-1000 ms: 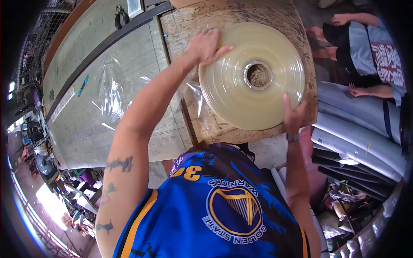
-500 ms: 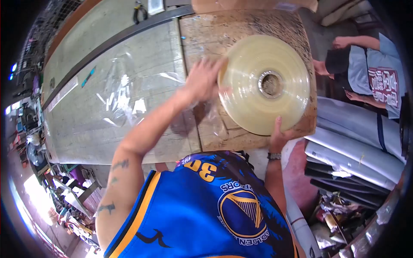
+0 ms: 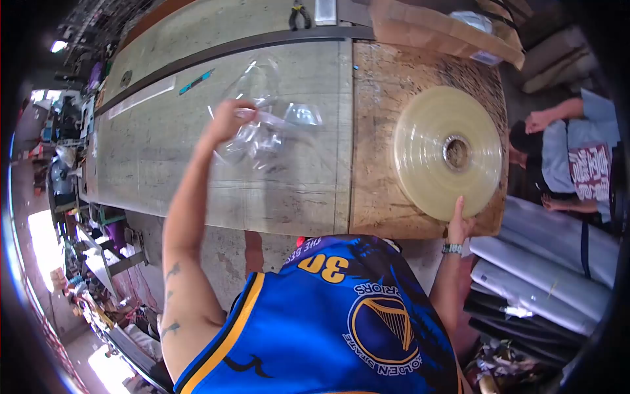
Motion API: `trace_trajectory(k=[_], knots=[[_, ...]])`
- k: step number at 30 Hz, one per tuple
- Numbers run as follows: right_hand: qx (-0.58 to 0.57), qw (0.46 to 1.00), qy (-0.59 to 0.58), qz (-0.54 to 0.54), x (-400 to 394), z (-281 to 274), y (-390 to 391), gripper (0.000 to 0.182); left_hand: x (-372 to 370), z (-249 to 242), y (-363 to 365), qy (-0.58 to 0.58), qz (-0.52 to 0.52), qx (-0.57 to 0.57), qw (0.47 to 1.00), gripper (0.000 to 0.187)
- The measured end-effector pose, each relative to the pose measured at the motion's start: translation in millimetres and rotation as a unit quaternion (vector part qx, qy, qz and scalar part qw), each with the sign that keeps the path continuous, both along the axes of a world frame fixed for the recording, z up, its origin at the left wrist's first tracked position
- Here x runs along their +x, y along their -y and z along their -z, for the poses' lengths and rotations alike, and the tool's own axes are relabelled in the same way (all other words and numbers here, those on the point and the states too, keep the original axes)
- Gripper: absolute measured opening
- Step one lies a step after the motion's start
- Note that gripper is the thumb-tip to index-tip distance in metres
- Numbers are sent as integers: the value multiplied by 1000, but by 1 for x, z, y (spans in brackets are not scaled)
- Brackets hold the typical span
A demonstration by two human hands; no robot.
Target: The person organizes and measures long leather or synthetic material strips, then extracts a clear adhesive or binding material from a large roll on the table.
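Note:
My left hand [image 3: 233, 121] is closed in a pinch on crumpled clear plastic film [image 3: 266, 139], over the left part of the table. On the wooden board to the right lies a large, flat roll of yellowish clear plastic tubing or film [image 3: 430, 151], with a round cardboard core [image 3: 455, 152]. My right hand [image 3: 461, 226] grips the roll's near rim, its thumb pointing up against the edge. The fingers of that hand are mostly hidden.
A teal cutter [image 3: 195, 82] and black pliers [image 3: 300, 18] lie on the table [image 3: 144, 157]. At the back right stands an open cardboard box [image 3: 440, 29]. Large grey rolls [image 3: 535, 266] lie at the right, near another person in a printed shirt [image 3: 587, 154].
My left hand has moved left, from beside the roll to over the table, with clear film now in its fingers. My right hand stays at the roll's rim. The camera view has shifted.

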State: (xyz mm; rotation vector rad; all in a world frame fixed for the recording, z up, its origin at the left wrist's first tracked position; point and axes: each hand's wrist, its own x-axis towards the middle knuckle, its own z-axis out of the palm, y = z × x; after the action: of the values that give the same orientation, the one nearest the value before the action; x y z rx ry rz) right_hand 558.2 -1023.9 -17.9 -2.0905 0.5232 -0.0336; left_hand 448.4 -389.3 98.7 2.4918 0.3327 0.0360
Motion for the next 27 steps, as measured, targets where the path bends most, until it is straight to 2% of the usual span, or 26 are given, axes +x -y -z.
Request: trace_trajectory(k=[1,2,3,5,6,7,8,9,11,13,14,15,16,17,19,20,21,23,25,27], knots=[[-7,1000,-4,-18,1,2,3,76,-4,-7,-37,-83,-7,-42,996,22],[-17,999,-8,-34,0,3,9,76,-12,7,-79,-113,-16,-38,993,21],[-28,999,-1,-18,1,7,11,75,-21,26,-113,-90,-18,-98,991,21],[-46,999,12,13,-2,13,9,75,-33,54,-176,-183,-64,-28,981,21],[-48,999,-6,-11,-4,8,13,73,-40,65,-201,-210,-69,-40,974,25],[-50,998,-24,-35,-5,-1,18,72,-43,74,-208,-238,-74,-52,967,29],[-51,996,-42,-61,-3,-12,22,70,-37,60,-198,-273,-84,-48,957,39],[-115,983,-116,-78,1,-38,22,67,-33,41,-186,-307,-94,-43,946,50],[-232,929,-267,-111,16,-92,25,62,-41,45,-192,-204,-88,4,975,67],[-230,957,-113,-136,35,-71,55,58,-26,21,-148,-175,-106,268,941,71],[-235,958,-35,-161,52,-75,57,59,-13,11,-119,-152,-112,396,899,72],[-240,953,44,-182,71,-79,57,60,6,17,-87,-60,-97,374,920,69],[-224,952,63,-197,93,-83,51,62,29,24,-43,34,-81,346,934,66],[-208,951,83,-212,118,-84,43,65,59,18,41,45,-85,202,975,62],[-254,900,187,-301,175,-69,39,73,98,24,203,81,-64,68,992,63],[-246,908,173,-293,201,-51,37,74,119,0,272,-74,-91,-68,991,67],[-238,915,158,-284,223,-25,37,75,130,43,319,-81,-107,-41,990,80],[-222,922,112,-298,237,-15,39,77,155,101,379,19,-163,139,977,90],[-207,915,50,-342,241,-35,39,79,166,93,376,-10,-145,112,983,95],[-221,922,71,-310,237,-30,44,77,170,85,370,-33,-124,91,988,95]])
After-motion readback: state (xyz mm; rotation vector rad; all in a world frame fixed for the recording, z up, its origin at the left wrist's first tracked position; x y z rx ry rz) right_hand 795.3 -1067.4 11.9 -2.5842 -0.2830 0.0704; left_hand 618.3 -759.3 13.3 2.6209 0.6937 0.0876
